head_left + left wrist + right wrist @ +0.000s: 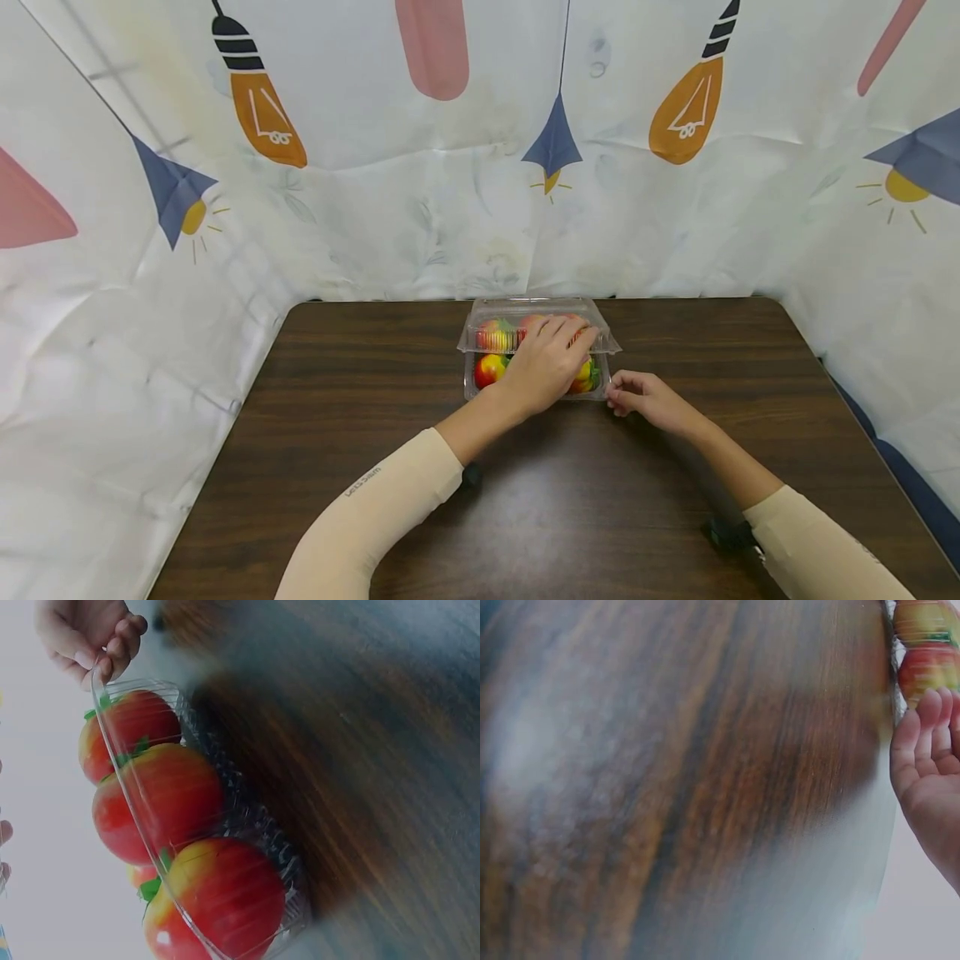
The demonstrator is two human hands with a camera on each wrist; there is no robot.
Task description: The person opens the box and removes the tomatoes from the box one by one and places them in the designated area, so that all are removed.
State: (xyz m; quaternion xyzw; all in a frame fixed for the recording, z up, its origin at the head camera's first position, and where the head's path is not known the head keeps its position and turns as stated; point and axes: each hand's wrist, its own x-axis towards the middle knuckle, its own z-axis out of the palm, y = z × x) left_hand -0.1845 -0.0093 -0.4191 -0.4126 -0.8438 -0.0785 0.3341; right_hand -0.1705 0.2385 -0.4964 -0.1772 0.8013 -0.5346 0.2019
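Note:
Near the table's back edge sits a clear plastic clamshell container (468, 385) holding several red-and-yellow fruits (491, 369) with green leaves. Its lid (525, 307) is partly raised and leans over the back row. My left hand (546, 367) reaches across the front and holds the lid, fingers bent over its top; the thumb is hidden. At the front right corner my right hand (651, 402) pinches the container's rim, as the left wrist view shows beside the fruit (161, 802). In the right wrist view the right hand (936, 769) appears near the container's end.
A dark wood-grain table (360, 367) lies beneath the container and both forearms. A white curtain (420, 208) printed with lamps and bulbs hangs behind the table and at both sides.

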